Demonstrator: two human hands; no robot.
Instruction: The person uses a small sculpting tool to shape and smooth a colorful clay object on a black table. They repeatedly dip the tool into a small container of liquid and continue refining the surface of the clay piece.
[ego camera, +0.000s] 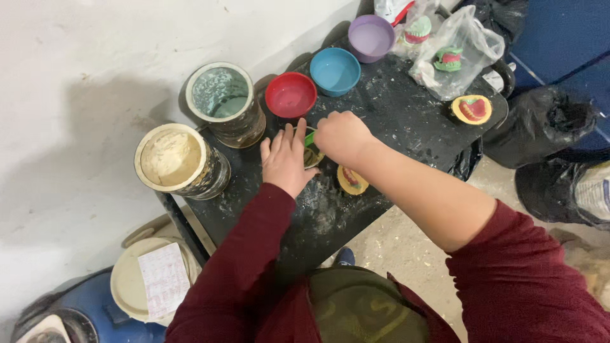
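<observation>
My left hand [284, 160] lies flat, fingers apart, on the black table [406, 121], touching a small round mould [312, 157] that is mostly hidden. My right hand [341, 136] is closed around a green-handled tool [309, 138] right above that mould. A yellow dental cast [352, 181] peeks out under my right forearm. Another yellow cast with red gums [471, 109] sits at the table's right end.
Red [290, 94], blue [335, 70] and purple [371, 37] bowls line the table's back. Two tins stand at left, one with white powder [171, 159], one with liquid [222, 94]. Plastic bags hold green casts [449, 58]. A lidded bucket [136, 282] and black bags [546, 124] stand on the floor.
</observation>
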